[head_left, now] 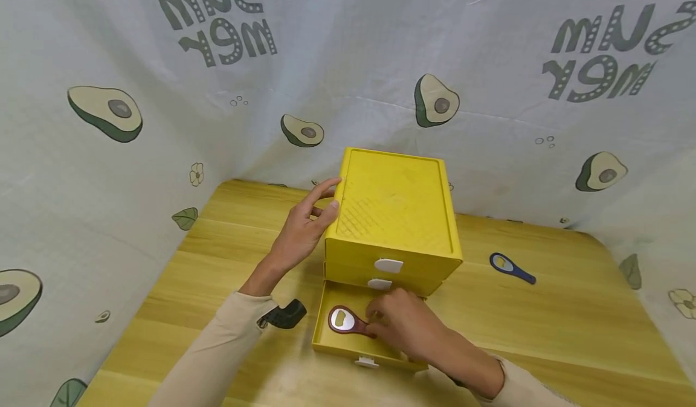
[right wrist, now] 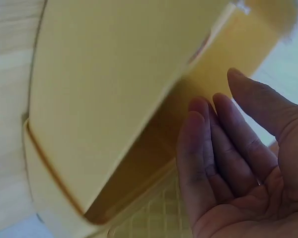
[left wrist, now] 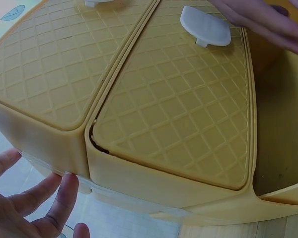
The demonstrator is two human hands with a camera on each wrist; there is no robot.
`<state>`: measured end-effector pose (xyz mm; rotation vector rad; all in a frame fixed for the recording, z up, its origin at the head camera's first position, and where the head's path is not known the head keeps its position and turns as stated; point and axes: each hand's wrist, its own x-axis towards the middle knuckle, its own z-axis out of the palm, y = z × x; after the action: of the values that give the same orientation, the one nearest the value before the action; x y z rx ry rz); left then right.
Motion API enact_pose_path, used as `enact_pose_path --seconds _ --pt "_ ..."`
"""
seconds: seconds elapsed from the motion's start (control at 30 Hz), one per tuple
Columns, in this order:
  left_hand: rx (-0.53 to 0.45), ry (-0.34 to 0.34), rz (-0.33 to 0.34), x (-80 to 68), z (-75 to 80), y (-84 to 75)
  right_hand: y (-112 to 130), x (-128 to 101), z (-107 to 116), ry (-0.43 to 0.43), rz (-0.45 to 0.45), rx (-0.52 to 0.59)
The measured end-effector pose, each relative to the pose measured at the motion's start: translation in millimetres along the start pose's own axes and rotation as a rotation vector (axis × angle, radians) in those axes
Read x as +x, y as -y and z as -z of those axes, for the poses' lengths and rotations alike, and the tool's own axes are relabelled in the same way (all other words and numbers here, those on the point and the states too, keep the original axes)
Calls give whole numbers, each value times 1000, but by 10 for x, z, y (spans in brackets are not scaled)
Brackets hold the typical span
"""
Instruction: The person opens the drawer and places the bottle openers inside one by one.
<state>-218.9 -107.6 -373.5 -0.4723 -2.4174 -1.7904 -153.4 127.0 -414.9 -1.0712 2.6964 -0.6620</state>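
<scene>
A yellow box of drawers [head_left: 397, 201] stands on the table with its lowest drawer [head_left: 342, 294] pulled out. My left hand [head_left: 298, 235] rests on the box's left side, fingers spread and fingertips at the wall in the left wrist view. Inside the drawer lies a dark red bottle opener [head_left: 341, 319] with a round silvery head. My right hand [head_left: 405, 325] is over the drawer, its fingertips right at the opener's handle in the head view. The right wrist view shows the right palm [right wrist: 253, 203] with loosely bent fingers, thumb apart and nothing between them.
A blue bottle opener [head_left: 513, 269] lies on the wooden table [head_left: 549, 328] to the right of the box. White tabs [head_left: 388, 265] stick out from the drawer fronts. A white curtain [head_left: 353, 51] printed with avocados hangs behind and at both sides.
</scene>
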Motion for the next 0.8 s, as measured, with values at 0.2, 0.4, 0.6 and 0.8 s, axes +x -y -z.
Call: enact_pose_path --seconds 0.2,0.4,0.6,0.8 --pt "5 -3 3 -6 1 -12 -80 -174 145 -9 -29 7" --pt "8 2 -3 -3 -9 -14 -175 -362 226 -2 -89 45" --pt "7 -1 3 -2 -18 -7 -261 -550 298 -25 -84 73" --pt "8 -8 7 -1 -18 8 -329 -682 388 -68 -93 44"
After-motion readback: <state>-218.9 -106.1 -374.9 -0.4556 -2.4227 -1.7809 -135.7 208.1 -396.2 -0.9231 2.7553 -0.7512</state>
